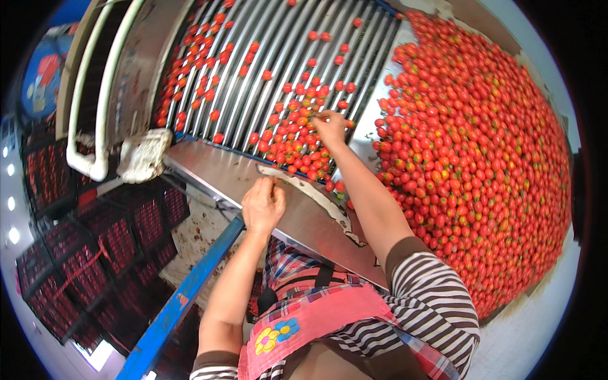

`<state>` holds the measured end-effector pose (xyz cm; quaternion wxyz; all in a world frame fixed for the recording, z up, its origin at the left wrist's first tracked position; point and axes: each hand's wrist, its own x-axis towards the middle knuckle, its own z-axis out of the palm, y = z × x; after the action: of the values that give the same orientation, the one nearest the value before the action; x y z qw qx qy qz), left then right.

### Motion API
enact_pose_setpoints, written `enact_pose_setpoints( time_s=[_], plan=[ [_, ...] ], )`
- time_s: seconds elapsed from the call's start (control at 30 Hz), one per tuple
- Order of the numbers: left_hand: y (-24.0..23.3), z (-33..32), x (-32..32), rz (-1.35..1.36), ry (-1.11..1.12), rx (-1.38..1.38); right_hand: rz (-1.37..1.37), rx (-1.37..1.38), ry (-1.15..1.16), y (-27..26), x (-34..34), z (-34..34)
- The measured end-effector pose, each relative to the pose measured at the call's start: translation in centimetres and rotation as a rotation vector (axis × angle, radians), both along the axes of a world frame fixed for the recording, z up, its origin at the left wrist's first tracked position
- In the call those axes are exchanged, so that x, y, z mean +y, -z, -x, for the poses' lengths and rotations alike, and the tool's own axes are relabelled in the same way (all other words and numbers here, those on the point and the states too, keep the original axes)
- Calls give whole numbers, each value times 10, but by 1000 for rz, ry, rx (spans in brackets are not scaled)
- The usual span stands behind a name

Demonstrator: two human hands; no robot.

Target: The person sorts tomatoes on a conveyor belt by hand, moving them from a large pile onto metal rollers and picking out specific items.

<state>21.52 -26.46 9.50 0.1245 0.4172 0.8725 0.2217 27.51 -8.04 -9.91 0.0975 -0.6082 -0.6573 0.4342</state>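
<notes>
Small red tomatoes [299, 128] lie clustered on a metal roller conveyor [256, 99] in front of me. My right hand [329, 127] reaches over that cluster, its thumb and fingertips brought together at the tomatoes; whether it grips one cannot be made out. Resting at the metal ledge [304, 204] on the near side of the rollers is my left hand [264, 203], with curled fingers; its palm is hidden. A large heap of tomatoes [456, 156] fills the area right of the conveyor, past a smooth metal strip [373, 109].
White pipes [102, 95] and a whitish cloth-like bundle [144, 154] stand at the conveyor's left end. A blue metal bar [190, 289] runs beside my left arm. Stacked dark crates [90, 256] occupy the lower left.
</notes>
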Motion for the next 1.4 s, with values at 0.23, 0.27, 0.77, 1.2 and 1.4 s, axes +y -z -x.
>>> enact_pose_setpoints(
  time_s=[0.23, 0.27, 0.77, 1.2, 1.4],
  plan=[
    [-3, 10, -8, 18, 14, -8, 169, 901, -307, -214, -50, 43],
    [-18, 11, -3, 102, -12, -66, -29, 917, -525, -246, -58, 51],
    [-4, 4, 0, -61, -8, 8, -127, 320, -614, -144, -46, 17],
    [-4, 18, -5, -106, -6, 3, 197, 299, -791, -27, -6, 47],
    [-6, 9, -4, -75, -8, -28, -431, 265, -569, -69, 20, 49]
  ],
)
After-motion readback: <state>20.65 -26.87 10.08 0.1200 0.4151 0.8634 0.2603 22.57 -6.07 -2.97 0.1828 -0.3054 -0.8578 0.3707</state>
